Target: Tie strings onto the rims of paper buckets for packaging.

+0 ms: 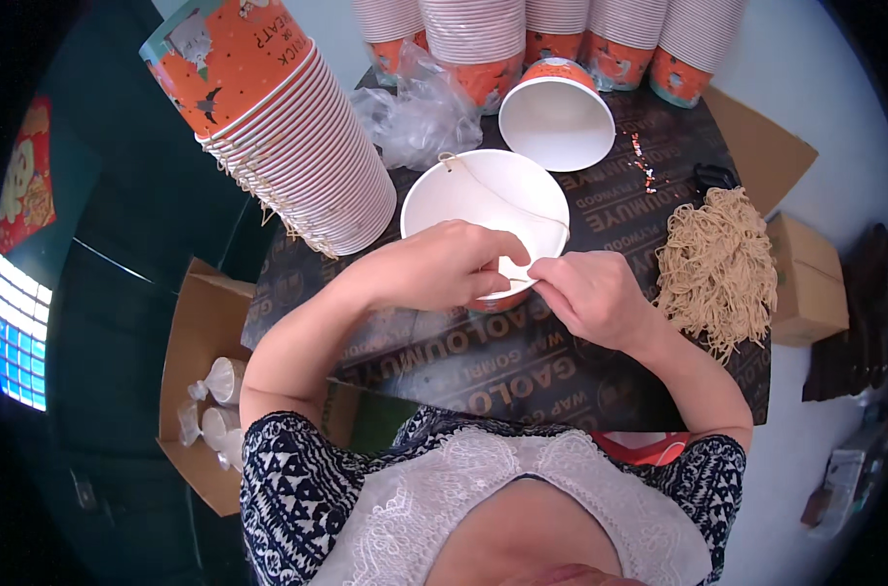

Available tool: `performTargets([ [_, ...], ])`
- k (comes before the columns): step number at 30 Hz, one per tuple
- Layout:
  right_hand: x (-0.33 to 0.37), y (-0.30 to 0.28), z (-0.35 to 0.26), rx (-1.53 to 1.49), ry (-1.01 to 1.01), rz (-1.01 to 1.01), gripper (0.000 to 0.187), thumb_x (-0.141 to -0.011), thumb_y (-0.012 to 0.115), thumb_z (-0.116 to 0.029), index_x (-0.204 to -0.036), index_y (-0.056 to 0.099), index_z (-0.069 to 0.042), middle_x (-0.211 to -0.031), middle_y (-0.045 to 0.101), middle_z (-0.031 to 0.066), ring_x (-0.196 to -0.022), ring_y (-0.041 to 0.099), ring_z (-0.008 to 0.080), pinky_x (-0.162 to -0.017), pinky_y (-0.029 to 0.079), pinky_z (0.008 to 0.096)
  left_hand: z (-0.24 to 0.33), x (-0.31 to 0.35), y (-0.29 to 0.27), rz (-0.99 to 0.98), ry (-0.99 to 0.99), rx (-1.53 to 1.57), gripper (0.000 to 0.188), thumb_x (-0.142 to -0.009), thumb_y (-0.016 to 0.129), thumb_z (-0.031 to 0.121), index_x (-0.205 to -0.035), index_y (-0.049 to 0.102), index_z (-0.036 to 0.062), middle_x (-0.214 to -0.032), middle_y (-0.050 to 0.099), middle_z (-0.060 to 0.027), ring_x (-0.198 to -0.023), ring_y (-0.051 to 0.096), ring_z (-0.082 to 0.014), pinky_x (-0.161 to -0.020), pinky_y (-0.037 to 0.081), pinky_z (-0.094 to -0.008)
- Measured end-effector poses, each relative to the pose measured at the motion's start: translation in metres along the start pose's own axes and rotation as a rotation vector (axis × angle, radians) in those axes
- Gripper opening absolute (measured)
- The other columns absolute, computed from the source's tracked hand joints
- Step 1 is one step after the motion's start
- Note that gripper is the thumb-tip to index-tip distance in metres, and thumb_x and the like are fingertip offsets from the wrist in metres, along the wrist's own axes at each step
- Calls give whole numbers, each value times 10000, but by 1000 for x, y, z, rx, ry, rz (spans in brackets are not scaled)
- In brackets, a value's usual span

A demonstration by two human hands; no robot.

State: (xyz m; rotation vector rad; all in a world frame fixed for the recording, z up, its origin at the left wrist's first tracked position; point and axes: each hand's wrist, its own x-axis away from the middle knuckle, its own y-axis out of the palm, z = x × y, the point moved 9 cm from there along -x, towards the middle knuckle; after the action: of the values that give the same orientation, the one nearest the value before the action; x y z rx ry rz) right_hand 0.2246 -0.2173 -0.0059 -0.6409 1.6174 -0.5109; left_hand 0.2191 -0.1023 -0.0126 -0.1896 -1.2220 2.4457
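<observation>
A paper bucket [483, 186], white inside and orange outside, stands tilted toward me on the table. A thin beige cord [497, 198] passes through the rim at its far left and runs across the opening to the right rim. My left hand [449, 262] reaches over the near rim, its thumb and forefinger closed around a short stretch of cord. At the near right rim my right hand [595, 298] pinches with thumb and forefinger, where a bit of cord shows between the hands. The fingertips partly hide the cord's end and the rim there.
A tall leaning stack of orange buckets [302, 146] with cords rises at left. Another bucket [558, 122] lies behind, beside crumpled clear plastic [419, 112]. Bucket stacks [475, 44] line the back. A heap of beige cords [719, 264] lies right; an open carton [205, 391] stands lower left.
</observation>
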Motion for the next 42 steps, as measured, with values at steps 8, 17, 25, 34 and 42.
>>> performTargets([
  [8, 0, -3, 0, -2, 0, -34, 194, -788, 701, -39, -947, 593, -18, -640, 583, 82, -558, 619, 238, -496, 476, 352, 2, -12, 0, -43, -46, 71, 148, -853, 630, 84, -924, 682, -34, -764, 689, -159, -688, 665, -247, -673, 513, -357],
  [17, -1, -16, 5, 103, 174, -34, 249, -778, 734, -92, -941, 552, -46, -746, 597, 95, -626, 634, 264, -536, 490, 364, -3, 1, -6, 138, -182, 288, 81, -878, 633, 31, -813, 617, -13, -721, 600, 10, -706, 527, -48, -631, 452, -233],
  [25, -1, -15, 6, 99, 172, -21, 229, -791, 723, -98, -942, 557, -53, -758, 602, 95, -662, 645, 269, -554, 498, 369, -10, -6, -6, 148, -157, 352, 158, -872, 612, 39, -999, 634, -53, -781, 649, -67, -687, 575, -115, -652, 487, -283],
  [34, -2, -18, 7, 45, 180, -7, 248, -762, 751, -35, -933, 572, -25, -768, 618, 108, -650, 642, 294, -555, 496, 380, -7, -18, -1, -6, -109, 178, 123, -872, 626, 61, -916, 678, -42, -735, 671, -127, -693, 617, -161, -667, 500, -320],
  [42, 3, -19, 17, 44, 255, 67, 196, -814, 713, -97, -912, 552, -43, -706, 608, 98, -638, 652, 266, -541, 502, 364, -3, -3, -1, 197, -171, 350, 118, -874, 626, 30, -786, 585, -37, -751, 619, -57, -696, 552, -113, -651, 469, -279],
])
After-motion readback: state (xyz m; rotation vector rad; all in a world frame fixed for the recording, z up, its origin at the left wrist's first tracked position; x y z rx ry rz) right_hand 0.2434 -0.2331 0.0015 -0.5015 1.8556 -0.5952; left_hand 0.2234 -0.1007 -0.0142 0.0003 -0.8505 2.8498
